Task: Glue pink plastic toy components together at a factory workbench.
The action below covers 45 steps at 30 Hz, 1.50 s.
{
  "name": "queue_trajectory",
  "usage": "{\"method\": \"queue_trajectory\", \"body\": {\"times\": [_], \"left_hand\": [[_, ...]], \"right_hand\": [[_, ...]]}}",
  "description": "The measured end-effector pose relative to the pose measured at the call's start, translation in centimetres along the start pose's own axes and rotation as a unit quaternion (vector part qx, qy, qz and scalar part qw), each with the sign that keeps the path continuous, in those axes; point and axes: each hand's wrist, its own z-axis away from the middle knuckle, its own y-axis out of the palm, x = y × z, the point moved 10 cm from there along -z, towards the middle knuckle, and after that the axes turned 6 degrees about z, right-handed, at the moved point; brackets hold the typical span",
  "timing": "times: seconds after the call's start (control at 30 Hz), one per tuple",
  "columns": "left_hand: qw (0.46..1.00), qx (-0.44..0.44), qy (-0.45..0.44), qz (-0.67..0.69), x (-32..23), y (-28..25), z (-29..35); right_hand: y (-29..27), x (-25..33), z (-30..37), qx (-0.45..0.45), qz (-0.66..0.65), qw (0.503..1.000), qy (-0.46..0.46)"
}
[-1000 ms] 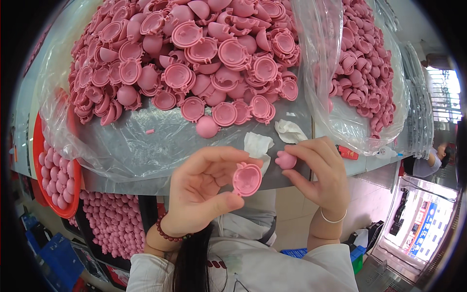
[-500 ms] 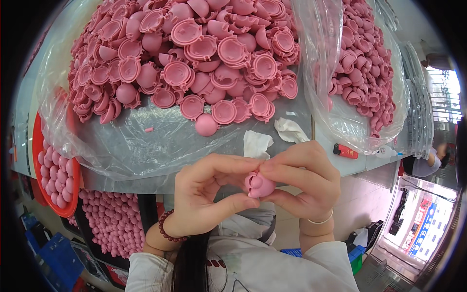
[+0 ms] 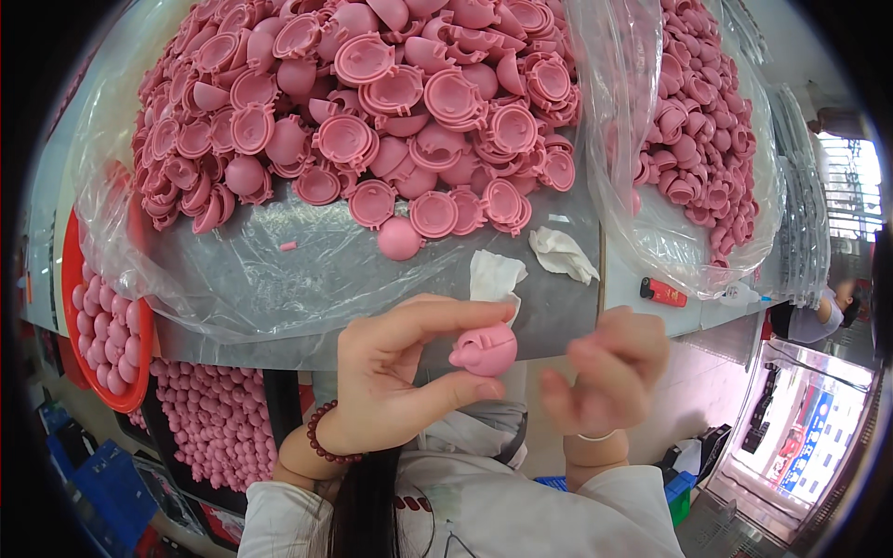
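Observation:
My left hand (image 3: 383, 377) pinches a pink plastic ball (image 3: 490, 350) between thumb and fingertips, just past the table's near edge. A seam runs around the ball, and a small rounded nub sticks out on its left side. My right hand (image 3: 612, 374) is apart from the ball, to its right, with curled fingers smeared by motion; I cannot make out whether anything is in them. Beyond the hands, a large heap of pink half-shells (image 3: 363, 139) covers the grey table (image 3: 307, 270). Two crumpled white tissues (image 3: 496, 275) (image 3: 564, 255) lie just beyond my hands.
Clear plastic sheeting (image 3: 609, 121) separates a second pink heap (image 3: 698, 139) at right. A red lighter (image 3: 662, 292) lies on the right table. At left, a red basket (image 3: 145, 367) holds pink balls; below it stands a bin of pink pieces (image 3: 219, 423). A person (image 3: 809, 316) is at far right.
My right hand has let go of the ball and moved right, away from it. The ball stays in my left hand, turned so its nub points left.

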Motion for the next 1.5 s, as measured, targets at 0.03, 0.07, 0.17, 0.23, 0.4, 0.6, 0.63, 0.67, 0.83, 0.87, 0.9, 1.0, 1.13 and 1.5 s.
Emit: {"method": "queue_trajectory", "body": {"times": [0.03,0.07,0.17,0.23,0.4,0.6,0.63,0.67,0.83,0.87,0.9,1.0,1.13,1.5], "left_hand": [[1.000,-0.002,-0.004,0.005,0.1,-0.1,0.0],[1.000,0.004,0.009,0.000,-0.1,0.0,0.0],[1.000,0.009,0.019,-0.005,-0.3,0.1,0.1],[1.000,0.007,0.016,-0.005,-0.2,0.1,0.2],[0.996,0.031,0.067,-0.055,-1.1,0.3,0.1],[0.997,0.035,0.054,-0.039,-0.9,0.3,0.2],[0.997,0.033,0.054,-0.041,-0.9,0.2,0.2],[0.996,0.035,0.056,-0.052,-0.9,0.2,0.2],[0.998,0.028,0.047,-0.018,-1.1,0.2,0.1],[0.999,0.037,0.022,0.010,-0.8,0.4,0.0],[0.998,0.039,0.004,0.046,-0.6,0.4,0.0],[0.993,-0.019,-0.054,0.105,0.5,-0.3,0.1],[0.993,-0.038,-0.020,0.112,0.3,-1.0,-0.3],[0.968,0.009,-0.047,0.247,0.5,-0.6,-0.5]], "right_hand": [[-0.8,-0.8,0.4,-0.024,0.026,0.999,0.017],[-1.2,-1.4,0.9,-0.023,0.028,0.999,0.017],[-5.6,-4.3,3.1,-0.163,0.145,0.973,0.071],[-9.8,-7.4,5.7,-0.289,0.160,0.931,0.158],[-18.4,-14.3,11.7,-0.493,0.164,0.807,0.280],[-19.4,-21.5,14.1,-0.375,0.195,0.815,0.395],[-19.2,-22.1,14.1,-0.366,0.173,0.829,0.386],[-18.9,-22.8,14.1,-0.353,0.138,0.843,0.382],[-18.6,-23.6,13.4,-0.293,0.142,0.841,0.432],[-18.7,-23.2,13.4,-0.294,0.167,0.823,0.457],[-18.4,-22.3,12.5,-0.283,0.173,0.834,0.441],[-18.3,-18.2,10.6,-0.341,0.207,0.825,0.401],[-14.5,-14.1,8.3,-0.385,-0.031,0.854,0.348],[3.0,-6.5,1.4,-0.023,-0.322,0.877,0.355]]}}
